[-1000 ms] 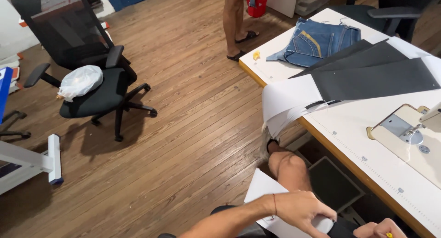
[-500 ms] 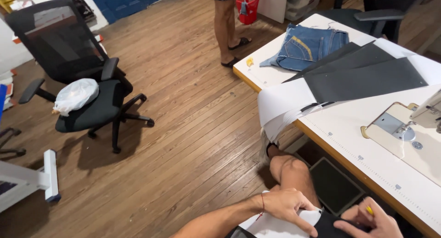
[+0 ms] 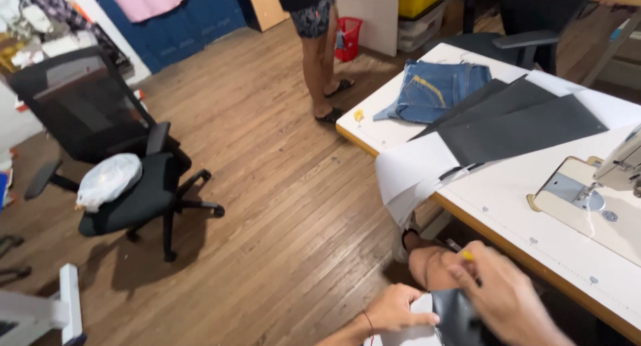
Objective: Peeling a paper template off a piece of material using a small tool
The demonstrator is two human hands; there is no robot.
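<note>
Lying low on the lap, below the tabletop [image 3: 507, 206] edge: a dark fabric piece [image 3: 457, 316] over a white fabric piece [image 3: 407, 332]. Long side running up and down the view, though blurred. Pressing on the white piece, just left of the dark one: the left hand [image 3: 394, 309], fingers [image 3: 424, 317] curled flat at the seam. Hovering over the dark piece from the right, nearer: the right hand [image 3: 504, 292], fingers [image 3: 464, 269] narrow, pinching a small yellow thing [image 3: 467, 255]. Further out on the tabletop: dark sheets [image 3: 527, 122], folded jeans [image 3: 437, 89], a sewing machine [image 3: 601, 186].
</note>
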